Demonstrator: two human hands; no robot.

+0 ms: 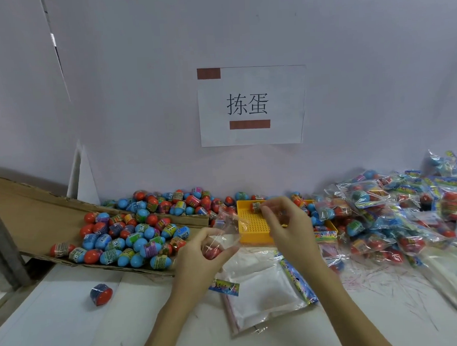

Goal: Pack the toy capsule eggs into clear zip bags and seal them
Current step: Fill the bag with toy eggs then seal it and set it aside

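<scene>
White tabletop [58, 327] carries everything, and its right side is heaped with filled bags [399, 216], a large pile that suggests much of the packing is already done. On the left, a flattened cardboard sheet [26, 217] holds a big spread of loose capsule eggs [135, 230], red and blue, so plenty of work appears to remain. A stack of empty zip bags [265, 290] lies in front of the person, with a yellow perforated tray [254, 227] just behind it. One stray egg [101, 294] sits alone on the table at the near left. Raised above the stack, a clear zip bag [226, 229] hangs between both hands, with what looks like a red egg [212, 253] in its lower end. The left hand [200, 256] curls round that lower end; the right hand [285, 222] pinches the top edge. Whether the zip is closed cannot be told.
</scene>
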